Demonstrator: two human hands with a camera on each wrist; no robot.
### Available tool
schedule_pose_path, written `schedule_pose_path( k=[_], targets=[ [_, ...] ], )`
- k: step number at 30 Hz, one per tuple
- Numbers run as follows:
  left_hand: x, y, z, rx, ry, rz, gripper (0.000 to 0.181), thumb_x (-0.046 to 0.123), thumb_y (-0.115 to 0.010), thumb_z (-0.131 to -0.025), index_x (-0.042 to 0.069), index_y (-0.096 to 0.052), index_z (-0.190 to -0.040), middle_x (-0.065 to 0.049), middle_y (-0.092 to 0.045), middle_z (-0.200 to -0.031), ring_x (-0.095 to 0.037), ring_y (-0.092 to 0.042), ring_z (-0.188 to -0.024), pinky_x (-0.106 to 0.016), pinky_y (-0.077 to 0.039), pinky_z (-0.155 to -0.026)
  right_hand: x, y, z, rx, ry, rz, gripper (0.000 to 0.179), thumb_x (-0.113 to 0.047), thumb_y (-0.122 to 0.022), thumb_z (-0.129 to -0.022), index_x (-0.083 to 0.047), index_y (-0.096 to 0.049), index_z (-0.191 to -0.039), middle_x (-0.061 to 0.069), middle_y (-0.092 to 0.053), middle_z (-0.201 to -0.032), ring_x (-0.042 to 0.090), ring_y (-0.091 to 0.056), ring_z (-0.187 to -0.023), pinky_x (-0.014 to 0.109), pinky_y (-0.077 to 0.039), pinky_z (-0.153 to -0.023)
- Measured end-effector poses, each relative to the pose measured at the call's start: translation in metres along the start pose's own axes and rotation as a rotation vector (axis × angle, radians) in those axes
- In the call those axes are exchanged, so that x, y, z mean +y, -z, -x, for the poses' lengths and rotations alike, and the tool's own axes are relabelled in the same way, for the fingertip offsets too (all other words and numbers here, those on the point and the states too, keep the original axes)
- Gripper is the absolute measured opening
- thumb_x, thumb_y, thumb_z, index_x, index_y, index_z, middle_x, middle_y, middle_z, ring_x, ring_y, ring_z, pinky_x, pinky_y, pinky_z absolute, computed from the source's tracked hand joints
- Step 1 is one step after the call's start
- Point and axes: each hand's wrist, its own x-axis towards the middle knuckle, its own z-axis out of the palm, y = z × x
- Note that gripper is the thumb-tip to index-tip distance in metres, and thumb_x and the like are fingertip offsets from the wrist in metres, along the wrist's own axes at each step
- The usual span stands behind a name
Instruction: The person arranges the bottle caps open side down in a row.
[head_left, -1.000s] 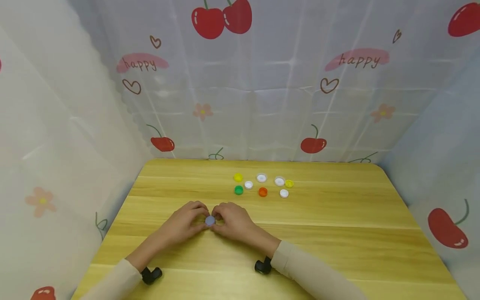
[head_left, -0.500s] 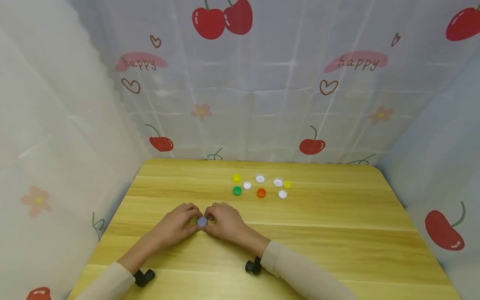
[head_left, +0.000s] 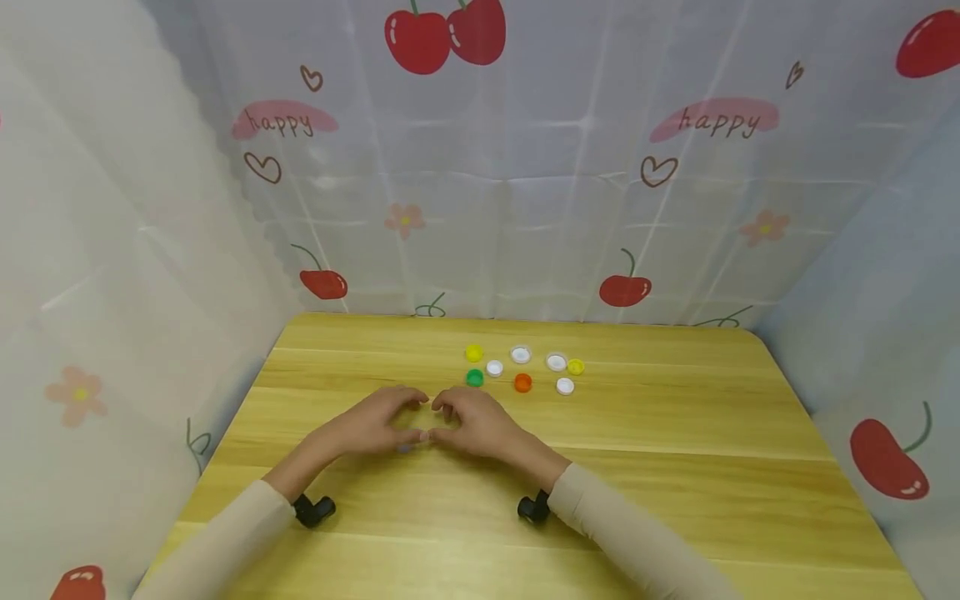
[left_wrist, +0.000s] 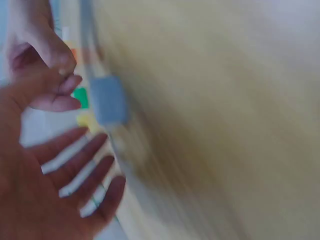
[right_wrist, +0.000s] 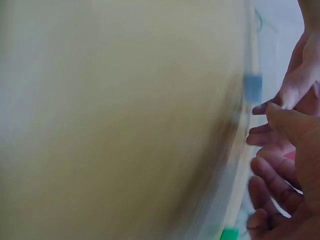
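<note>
Head view: blue-grey cap (head_left: 404, 448) mostly hidden behind L hand (head_left: 375, 425), just a sliver shows; can't tell if that hand's thumb touches R hand's (head_left: 480, 423). L sleeve (head_left: 225, 540) & R sleeve (head_left: 633, 533) cut off at btm edge. Detail inside orange cap (head_left: 522, 382) too small to tell. L wrist view: table (left_wrist: 225, 90) & blue-grey cap blurred; green cap (left_wrist: 81, 97) pt. hidden by R hand, yellow patch (left_wrist: 83, 119) too smeared to name. R hand cut off at top edge, L hand at L & btm edges. R wrist view: table smeared too, green cap cut off at btm edge, R hand at R edge; L hand pt. hidden behind R thumb.
</note>
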Motion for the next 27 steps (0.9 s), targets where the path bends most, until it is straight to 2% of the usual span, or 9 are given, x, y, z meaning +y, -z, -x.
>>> schedule_pose_path(
  k=[2, 6, 9, 12, 15, 20, 23, 27],
  targets=[
    [0.005, 0.001, -0.018, 0.023, -0.001, 0.013, 0.062, 0.048, -0.074, -0.101, 0.009, -0.062, -0.147, -0.010, -0.069, -0.141, -0.031, -0.065, -0.131, -0.055, -0.054, -0.111, 0.013, 0.006, 0.000, 0.066, 0.004, 0.005, 0.043, -0.047, -0.081, -0.096, -0.016, -0.075, -0.125, -0.001, -0.073, -0.113, 0.014, -0.061, -0.104, 0.035, -0.052, -0.097],
    [0.013, 0.002, -0.055, 0.074, 0.037, 0.037, 0.049, 0.037, -0.076, -0.102, 0.010, -0.066, -0.142, -0.008, -0.073, -0.132, -0.028, -0.069, -0.123, -0.051, -0.058, -0.105, 0.037, 0.016, -0.001, 0.166, -0.003, 0.026, 0.039, -0.039, -0.082, -0.097, -0.016, -0.074, -0.127, 0.003, -0.068, -0.130, 0.027, -0.054, -0.123, 0.051, -0.041, -0.109],
    [0.016, 0.000, -0.079, 0.110, 0.065, 0.026, 0.043, 0.030, -0.079, -0.099, 0.012, -0.069, -0.137, -0.006, -0.075, -0.126, -0.025, -0.070, -0.117, -0.048, -0.058, -0.102, 0.050, 0.025, -0.002, 0.199, -0.049, 0.041, 0.041, -0.034, -0.083, -0.096, -0.015, -0.073, -0.130, 0.008, -0.062, -0.141, 0.034, -0.047, -0.134, 0.059, -0.035, -0.114],
    [0.017, -0.003, -0.098, 0.115, 0.069, -0.005, 0.041, 0.027, -0.082, -0.097, 0.011, -0.071, -0.134, -0.006, -0.076, -0.124, -0.024, -0.071, -0.116, -0.046, -0.059, -0.102, 0.061, 0.031, -0.003, 0.214, -0.114, 0.043, 0.042, -0.032, -0.083, -0.096, -0.013, -0.073, -0.132, 0.010, -0.060, -0.145, 0.037, -0.044, -0.140, 0.061, -0.031, -0.117],
    [0.017, -0.004, -0.110, 0.087, 0.058, -0.010, 0.042, 0.027, -0.083, -0.096, 0.010, -0.072, -0.133, -0.007, -0.076, -0.126, -0.025, -0.072, -0.118, -0.046, -0.058, -0.105, 0.068, 0.034, -0.005, 0.213, -0.158, 0.028, 0.041, -0.033, -0.081, -0.098, -0.013, -0.075, -0.133, 0.010, -0.061, -0.146, 0.038, -0.044, -0.141, 0.060, -0.029, -0.117],
    [0.017, -0.008, -0.122, 0.050, -0.003, -0.019, 0.032, 0.027, -0.081, -0.098, 0.011, -0.076, -0.126, -0.005, -0.078, -0.125, -0.026, -0.072, -0.120, -0.047, -0.058, -0.108, 0.070, 0.033, -0.008, 0.204, -0.158, 0.032, 0.034, -0.034, -0.081, -0.098, -0.013, -0.079, -0.125, 0.010, -0.064, -0.142, 0.039, -0.045, -0.140, 0.063, -0.028, -0.116],
    [0.019, -0.010, -0.124, 0.055, -0.015, -0.051, 0.025, 0.024, -0.080, -0.099, 0.012, -0.079, -0.121, -0.004, -0.078, -0.122, -0.026, -0.072, -0.118, -0.047, -0.058, -0.106, 0.068, 0.031, -0.010, 0.195, -0.159, 0.050, 0.028, -0.033, -0.081, -0.098, -0.014, -0.081, -0.119, 0.010, -0.066, -0.138, 0.038, -0.047, -0.138, 0.064, -0.028, -0.117],
    [0.024, -0.011, -0.125, 0.058, 0.001, -0.090, 0.024, 0.020, -0.081, -0.098, 0.012, -0.080, -0.121, -0.005, -0.078, -0.121, -0.027, -0.073, -0.116, -0.047, -0.060, -0.103, 0.069, 0.029, -0.010, 0.195, -0.166, 0.067, 0.026, -0.032, -0.082, -0.097, -0.014, -0.082, -0.116, 0.007, -0.067, -0.135, 0.035, -0.048, -0.135, 0.062, -0.029, -0.118]
  ],
)
